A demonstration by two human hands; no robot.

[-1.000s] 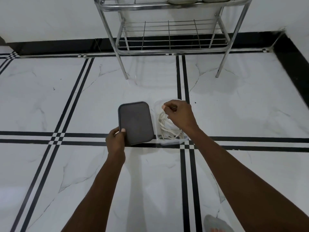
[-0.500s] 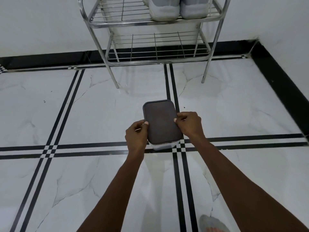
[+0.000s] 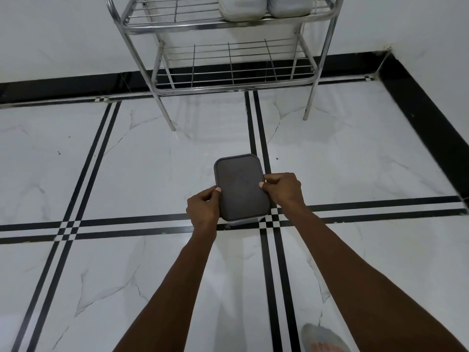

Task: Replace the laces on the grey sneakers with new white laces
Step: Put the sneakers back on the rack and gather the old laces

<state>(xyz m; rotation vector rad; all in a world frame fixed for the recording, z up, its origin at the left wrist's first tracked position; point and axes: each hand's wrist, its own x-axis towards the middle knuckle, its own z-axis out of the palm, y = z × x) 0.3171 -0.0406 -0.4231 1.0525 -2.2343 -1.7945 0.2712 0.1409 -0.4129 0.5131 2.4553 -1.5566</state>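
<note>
Lid point(image 3: 241, 186) now covers the box point(image 3: 245, 221), which stood open a second ago with white laces showing. We hold it from both sides: left hand point(image 3: 203, 209) and right hand point(image 3: 283, 190) each keep a narrow grip on a lid edge. The laces are shut inside, between our grips. The sneakers point(image 3: 264, 6) wait on the rack point(image 3: 228, 24) beyond our grips, so relacing likely pauses or ends.

The dark grey rectangular plastic lid point(image 3: 240, 186) sits on the clear plastic container point(image 3: 244, 221), which rests on the white marble tiled floor point(image 3: 127, 262). Left hand point(image 3: 203, 210) holds the container's left side, right hand point(image 3: 283, 190) its right. Beyond the container stands the steel wire shoe rack point(image 3: 228, 64), with the grey sneakers point(image 3: 264, 7) on its upper shelf.
</note>
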